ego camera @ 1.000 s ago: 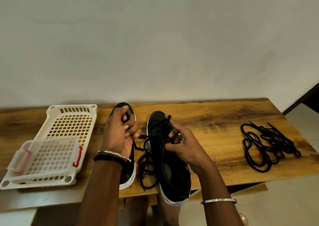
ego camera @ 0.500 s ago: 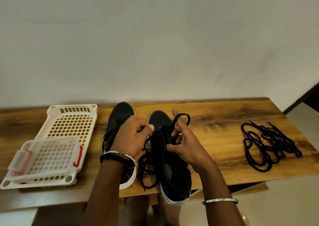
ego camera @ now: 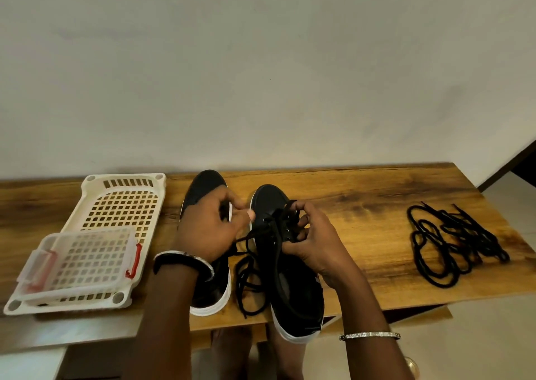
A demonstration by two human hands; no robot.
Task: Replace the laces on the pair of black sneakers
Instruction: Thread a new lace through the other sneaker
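Right sneaker [ego camera: 271,198], black with a white sole: on the wooden table [ego camera: 362,220], heel past the near edge, beside the left sneaker [ego camera: 206,185]. Its lace [ego camera: 282,216] is part-unthreaded; left hand [ego camera: 211,229] pinches a strand in curled fingers beside the toe, while right hand [ego camera: 314,243] grips the lace over the eyelets, fingers curled and touching the upper. Spare laces [ego camera: 452,243] lie well apart to the right, white basket [ego camera: 92,179] to the left.

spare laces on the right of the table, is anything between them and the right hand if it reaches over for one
Nothing visible. Only bare table lies between the right hand and the spare laces. That hand is busy, though: it pinches the old lace at the eyelets of the right sneaker.
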